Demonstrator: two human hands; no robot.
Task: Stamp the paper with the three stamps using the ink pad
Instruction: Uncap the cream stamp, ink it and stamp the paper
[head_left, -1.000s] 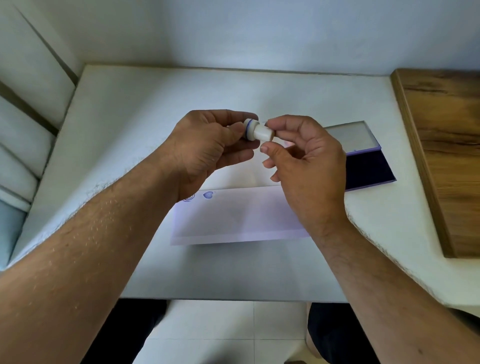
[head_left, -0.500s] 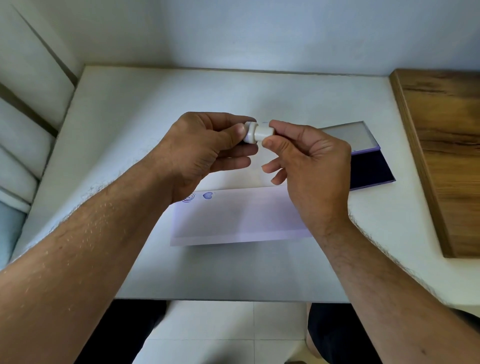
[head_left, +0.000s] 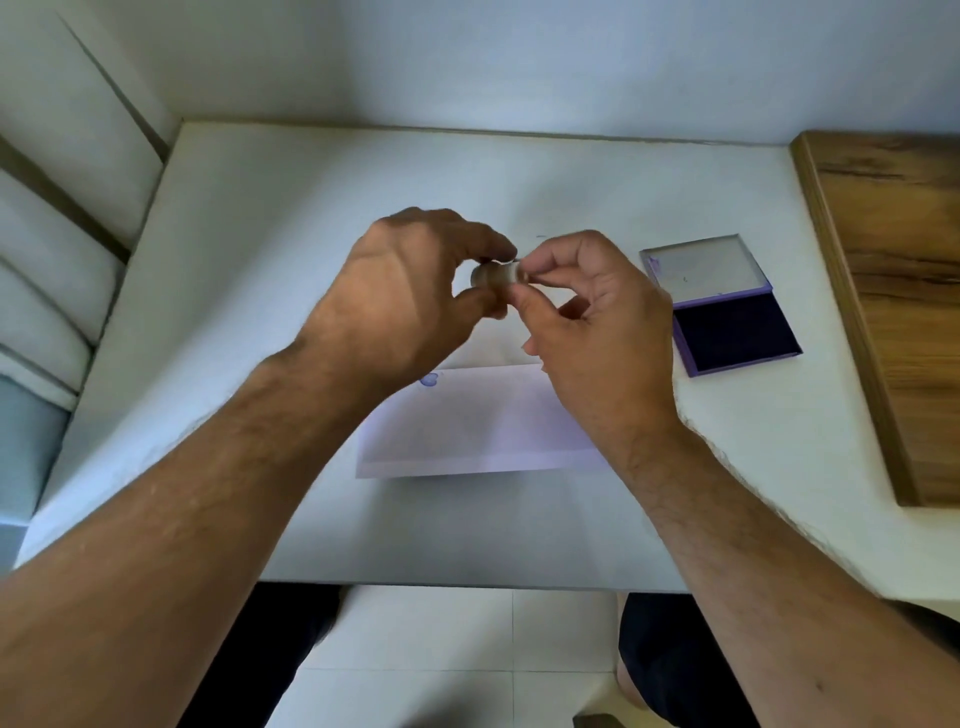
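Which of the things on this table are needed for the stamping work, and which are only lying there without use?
Needed for the job:
- small stamp, held between the left hand and right hand
- open ink pad
- paper, with a blue mark near its top left corner

Only lying there:
- wooden board at the right edge of the table

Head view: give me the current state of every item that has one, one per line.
Ink pad: lid open, dark pad exposed, resting on table.
Paper: flat on table, one blue stamp mark visible.
Stamp: off the table, pinched between both hands.
Left hand: closed on stamp.
Right hand: closed on stamp.
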